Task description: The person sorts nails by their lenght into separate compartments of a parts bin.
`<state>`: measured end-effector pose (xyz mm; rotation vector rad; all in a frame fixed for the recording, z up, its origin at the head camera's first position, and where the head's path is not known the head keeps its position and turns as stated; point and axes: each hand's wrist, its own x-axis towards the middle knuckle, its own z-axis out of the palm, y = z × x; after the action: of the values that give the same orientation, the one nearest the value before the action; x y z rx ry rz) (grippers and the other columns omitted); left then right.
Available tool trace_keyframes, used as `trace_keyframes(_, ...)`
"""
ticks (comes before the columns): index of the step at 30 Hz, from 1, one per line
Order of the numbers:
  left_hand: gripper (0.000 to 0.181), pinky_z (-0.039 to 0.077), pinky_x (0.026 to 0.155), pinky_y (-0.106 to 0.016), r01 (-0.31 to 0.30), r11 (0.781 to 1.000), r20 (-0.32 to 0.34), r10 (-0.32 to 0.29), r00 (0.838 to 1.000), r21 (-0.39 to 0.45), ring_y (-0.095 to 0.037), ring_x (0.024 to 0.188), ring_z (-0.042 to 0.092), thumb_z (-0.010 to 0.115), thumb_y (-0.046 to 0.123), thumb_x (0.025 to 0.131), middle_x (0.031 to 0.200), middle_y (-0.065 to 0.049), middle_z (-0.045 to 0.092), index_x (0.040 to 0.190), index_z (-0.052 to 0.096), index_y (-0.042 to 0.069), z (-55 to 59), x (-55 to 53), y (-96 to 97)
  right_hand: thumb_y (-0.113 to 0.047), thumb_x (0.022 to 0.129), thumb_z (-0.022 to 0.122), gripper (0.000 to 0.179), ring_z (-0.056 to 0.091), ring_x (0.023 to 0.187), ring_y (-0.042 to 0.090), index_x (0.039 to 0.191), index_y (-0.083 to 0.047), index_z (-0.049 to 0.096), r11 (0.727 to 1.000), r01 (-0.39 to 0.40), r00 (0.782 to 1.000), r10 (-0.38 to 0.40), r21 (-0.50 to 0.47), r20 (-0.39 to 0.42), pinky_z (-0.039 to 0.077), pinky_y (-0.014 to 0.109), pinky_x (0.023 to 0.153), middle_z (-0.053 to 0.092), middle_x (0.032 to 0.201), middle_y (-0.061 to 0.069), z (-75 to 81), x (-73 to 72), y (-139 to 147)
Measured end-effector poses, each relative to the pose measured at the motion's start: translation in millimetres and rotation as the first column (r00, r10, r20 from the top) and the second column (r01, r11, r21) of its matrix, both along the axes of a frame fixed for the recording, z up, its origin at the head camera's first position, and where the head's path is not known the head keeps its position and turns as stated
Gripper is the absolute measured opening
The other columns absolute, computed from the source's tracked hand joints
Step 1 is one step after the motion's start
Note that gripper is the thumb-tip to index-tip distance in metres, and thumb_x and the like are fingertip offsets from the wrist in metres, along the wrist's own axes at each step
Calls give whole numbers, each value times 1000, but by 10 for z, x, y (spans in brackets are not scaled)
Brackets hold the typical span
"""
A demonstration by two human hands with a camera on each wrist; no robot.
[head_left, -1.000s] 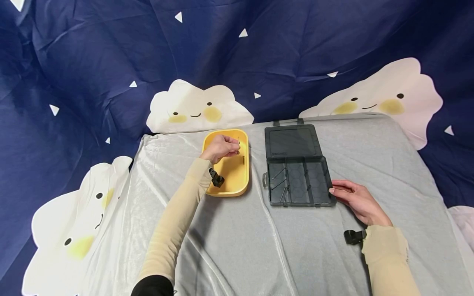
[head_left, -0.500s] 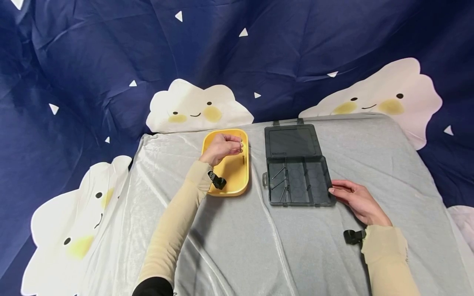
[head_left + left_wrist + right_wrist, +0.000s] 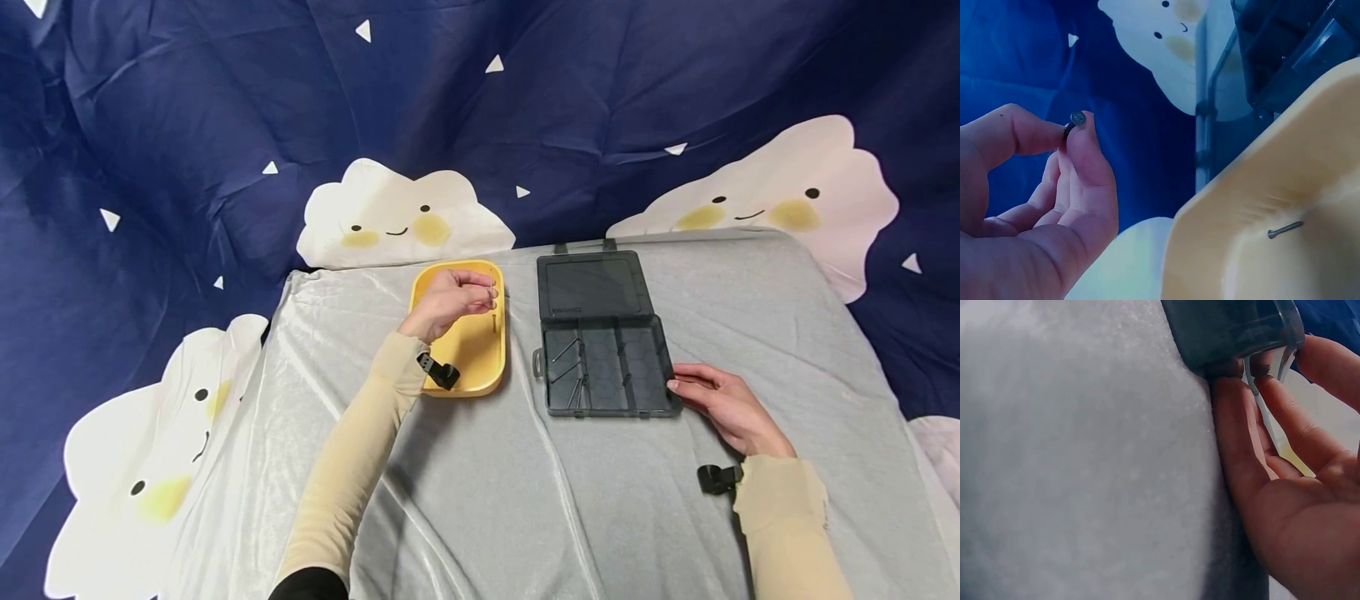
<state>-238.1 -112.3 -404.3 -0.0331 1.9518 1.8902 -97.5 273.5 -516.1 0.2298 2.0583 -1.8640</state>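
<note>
In the head view my left hand (image 3: 446, 302) is over the yellow bin (image 3: 486, 379). Its thumb and index finger pinch a thin dark screw (image 3: 1077, 117), whose round head faces the left wrist camera. Another screw (image 3: 1285, 229) lies on the bin floor, near the wall. The grey see-through compartment box (image 3: 607, 367) stands to the right with its lid folded back. Several screws (image 3: 565, 350) lie in its left compartment. My right hand (image 3: 731, 408) touches the box's right side; the right wrist view shows extended fingers (image 3: 1235, 419) against its wall.
The box's open lid (image 3: 592, 285) lies toward the back edge of the table, which a grey cloth (image 3: 480, 500) covers. A latch (image 3: 537, 363) sticks out from the box's left side. Behind hangs a dark blue curtain (image 3: 562, 108) with clouds.
My left hand has shifted slightly to the right over the bin, with the pinched screw in it. The right hand and the box keep their places.
</note>
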Motion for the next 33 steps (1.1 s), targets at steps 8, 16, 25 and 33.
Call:
trace_keyframes(8, 25, 57, 65, -23, 28, 998, -43, -30, 999, -48, -11, 65, 65, 63, -6, 84, 82, -8, 67, 108, 60, -14, 47, 102, 62, -22, 93, 65, 54, 58, 97, -12, 137, 2, 46, 1000, -2, 1000, 2, 0, 0, 50, 12, 83, 60, 106, -25, -7, 0, 1)
trace_keyframes(16, 24, 55, 62, -20, 30, 999, -50, -30, 998, 15, -13, 68, 65, 62, -8, 83, 82, -7, 67, 106, 58, -13, 14, 202, 147, -20, 93, 65, 53, 58, 96, -12, 137, 3, 45, 1000, 1, 1000, -1, -16, 2, 50, 12, 83, 60, 106, -24, 9, 3, -3)
trace_keyframes(25, 16, 54, 63, -20, 27, 998, -72, -23, 997, 54, -10, 64, 65, 63, -7, 83, 77, -4, 66, 98, 60, -7, -18, 348, 335, -23, 93, 65, 57, 58, 97, -13, 138, 4, 44, 1000, 1, 1000, -1, -7, 7, 50, 12, 83, 59, 106, -24, 26, 10, -10)
trace_keyframes(33, 20, 55, 63, -20, 16, 997, -81, -9, 997, 81, -8, 64, 64, 63, -9, 83, 73, 0, 66, 103, 60, -12, -116, 444, 503, -21, 93, 65, 54, 58, 96, -12, 136, 3, 46, 1000, 8, 1000, -8, -18, 5, 50, 12, 83, 61, 105, -24, 20, 13, -10)
